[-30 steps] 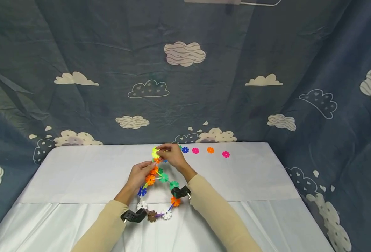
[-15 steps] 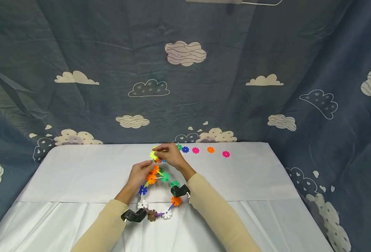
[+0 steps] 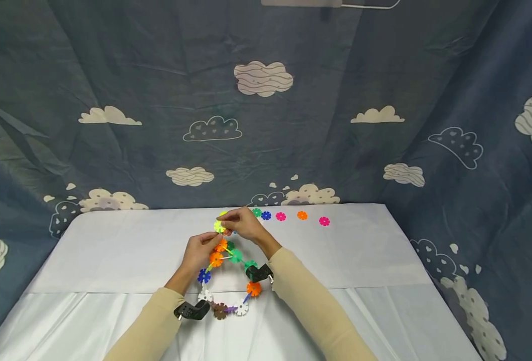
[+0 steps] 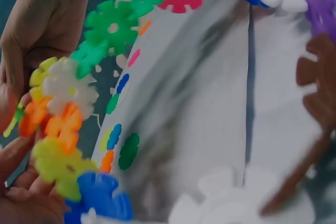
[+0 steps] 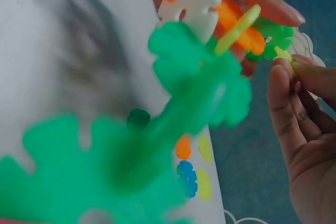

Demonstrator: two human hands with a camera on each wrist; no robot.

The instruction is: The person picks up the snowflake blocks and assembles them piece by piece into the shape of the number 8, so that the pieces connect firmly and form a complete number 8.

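Observation:
A closed loop of interlocking flower-shaped discs hangs between my hands, tilted, above the table. Left hand [image 3: 198, 253] pinches the loop at its far end, near an orange disc [image 3: 221, 245] and a green disc [image 5: 273, 38]. Right hand [image 3: 245, 223] holds a yellow disc [image 3: 219, 226] between thumb and fingers, edge against the green one; whether they are joined I cannot tell. Farther along the loop are a white disc [image 4: 71, 88], a blue disc [image 3: 204, 276] and a brown disc [image 3: 219, 311]. Fingers hide part of the green disc.
Loose discs lie along the white table's [image 3: 112, 250] far edge: blue [image 3: 266, 215], pink [image 3: 281, 216], orange [image 3: 302, 215] and others, some behind my right hand. A dark cloud-patterned curtain [image 3: 315, 150] stands behind and at both sides.
The yellow disc in my right hand has come slightly left and down, closer to the left hand's fingertips. The left hand and the loop stay nearly still.

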